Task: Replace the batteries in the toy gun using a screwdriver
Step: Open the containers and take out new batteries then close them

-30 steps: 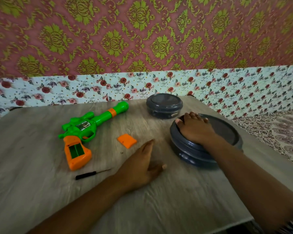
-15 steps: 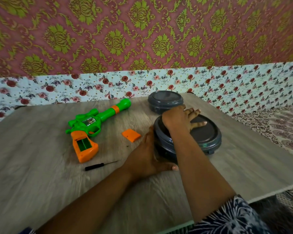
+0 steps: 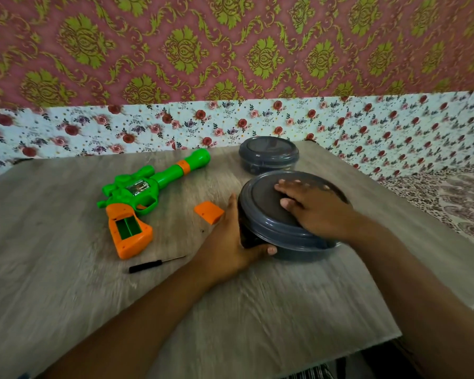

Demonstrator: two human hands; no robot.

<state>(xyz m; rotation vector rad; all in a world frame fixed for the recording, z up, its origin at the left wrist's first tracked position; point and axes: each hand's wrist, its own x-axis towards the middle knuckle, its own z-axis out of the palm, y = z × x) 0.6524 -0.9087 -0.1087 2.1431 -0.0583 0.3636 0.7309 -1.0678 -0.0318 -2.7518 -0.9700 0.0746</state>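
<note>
The green and orange plastic toy gun (image 3: 140,198) is laid at centre-left w/ its battery slot open. The big round grey lidded tub (image 3: 260,222) is gripped at its side by the left hand (image 3: 227,242); its lid is pressed by the flat right hand (image 3: 312,209).

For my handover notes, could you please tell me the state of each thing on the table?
Green and orange plastic toy gun: lying flat, battery compartment open, empty.
Orange battery cover: off, beside the gun.
Black screwdriver: lying unused.
Large grey round lidded container: closed, left hand gripping its side, right hand on lid.
Small grey round container: closed.
</note>
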